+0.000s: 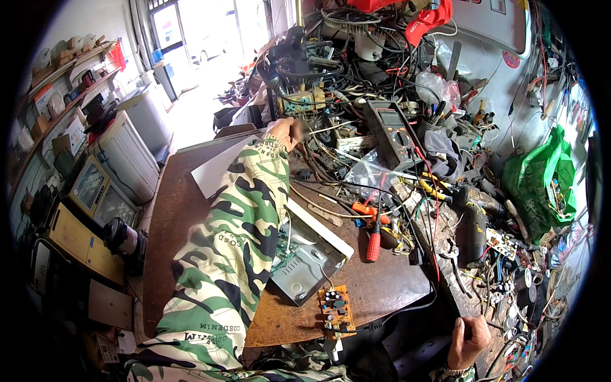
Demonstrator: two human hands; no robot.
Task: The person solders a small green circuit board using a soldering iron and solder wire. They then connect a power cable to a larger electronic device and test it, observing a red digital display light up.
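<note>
My left hand (286, 133) reaches across the wooden table to the far clutter, beside wires and a transformer-like part (304, 102). Its fingertips are blurred and partly hidden, so its grip is unclear. At the lower right, my right hand (469, 342) is closed with curled fingers near the bench edge; what it may hold is hidden. Under my left forearm lies an opened grey device casing (312, 264) with a green circuit board (284, 254) inside. An orange circuit board (337, 311) sits at the table's near edge, wired to the casing. A red-handled screwdriver (373, 245) lies right of the casing.
A multimeter (393, 134) with red and black leads leans among tangled cables. A yellow-black power drill (474, 223), loose parts and a green bag (544, 181) crowd the right side. White paper (213, 170) lies under my sleeve. Appliances and shelves (70, 102) line the left.
</note>
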